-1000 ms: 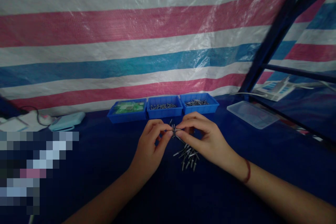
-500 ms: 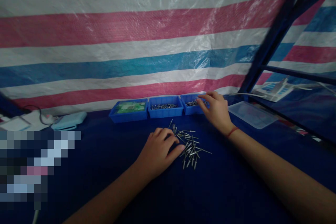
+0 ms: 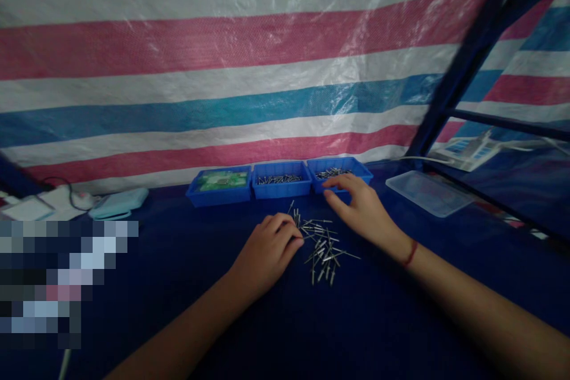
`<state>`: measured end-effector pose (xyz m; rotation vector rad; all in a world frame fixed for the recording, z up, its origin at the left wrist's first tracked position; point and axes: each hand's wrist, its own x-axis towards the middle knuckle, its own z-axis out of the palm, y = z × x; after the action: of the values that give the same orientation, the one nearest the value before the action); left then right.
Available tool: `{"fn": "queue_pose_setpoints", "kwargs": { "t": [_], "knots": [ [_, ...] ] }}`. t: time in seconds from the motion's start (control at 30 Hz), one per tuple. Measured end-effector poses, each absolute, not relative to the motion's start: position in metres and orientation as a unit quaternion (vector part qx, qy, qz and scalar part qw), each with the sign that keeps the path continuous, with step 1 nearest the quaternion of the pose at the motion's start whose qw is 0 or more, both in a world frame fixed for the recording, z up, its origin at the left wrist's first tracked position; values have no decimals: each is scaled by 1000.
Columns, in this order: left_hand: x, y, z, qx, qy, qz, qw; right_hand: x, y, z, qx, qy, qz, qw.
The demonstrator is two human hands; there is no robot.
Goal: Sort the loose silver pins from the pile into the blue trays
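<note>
A loose pile of blind rivets (image 3: 325, 249), silver with thin shanks, lies on the dark blue table. At the pile's left edge is my left hand (image 3: 269, 249); its thumb and forefinger are pinched together on a rivet (image 3: 309, 236) whose thin end pokes out. My right hand (image 3: 360, 208) hovers between the pile and the right blue bin (image 3: 363, 173), fingers and thumb apart with nothing seen in them. More rivets fill that bin and the middle blue bin (image 3: 281, 191). In the left blue bin (image 3: 222, 197) are green-and-clear plastic packets.
Behind the bins hangs a striped plastic sheet (image 3: 200, 124). To the right lie a clear plastic lid (image 3: 430, 193) and a white device (image 3: 472, 151) with a cable, near a dark metal frame (image 3: 458, 83). A light-blue case (image 3: 118, 205) lies at left beside white items.
My right hand has drawn back from the right bin toward the pile, uncovering more of that bin. My left thumb has closed against the forefinger at the pile's edge.
</note>
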<state>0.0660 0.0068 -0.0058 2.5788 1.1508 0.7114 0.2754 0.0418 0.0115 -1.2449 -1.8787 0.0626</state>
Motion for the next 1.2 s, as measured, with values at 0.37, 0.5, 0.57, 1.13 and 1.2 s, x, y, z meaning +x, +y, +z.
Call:
{"fn": "queue_pose_setpoints", "kwargs": {
  "t": [0.37,0.5,0.57,1.13,1.2],
  "knots": [
    [74,3,0,725,437,422,324,240,3,20,-387,-711,362,462],
    [75,2,-2,704,436,422,369,240,7,14,-391,-687,382,479],
    [76,1,-3,695,439,422,383,240,8,12,-389,-685,385,481],
    [80,0,-6,671,438,459,383,238,4,11,-394,-703,328,492],
    [79,0,-5,673,433,483,356,237,4,11,-399,-704,327,488]
  ]
}}
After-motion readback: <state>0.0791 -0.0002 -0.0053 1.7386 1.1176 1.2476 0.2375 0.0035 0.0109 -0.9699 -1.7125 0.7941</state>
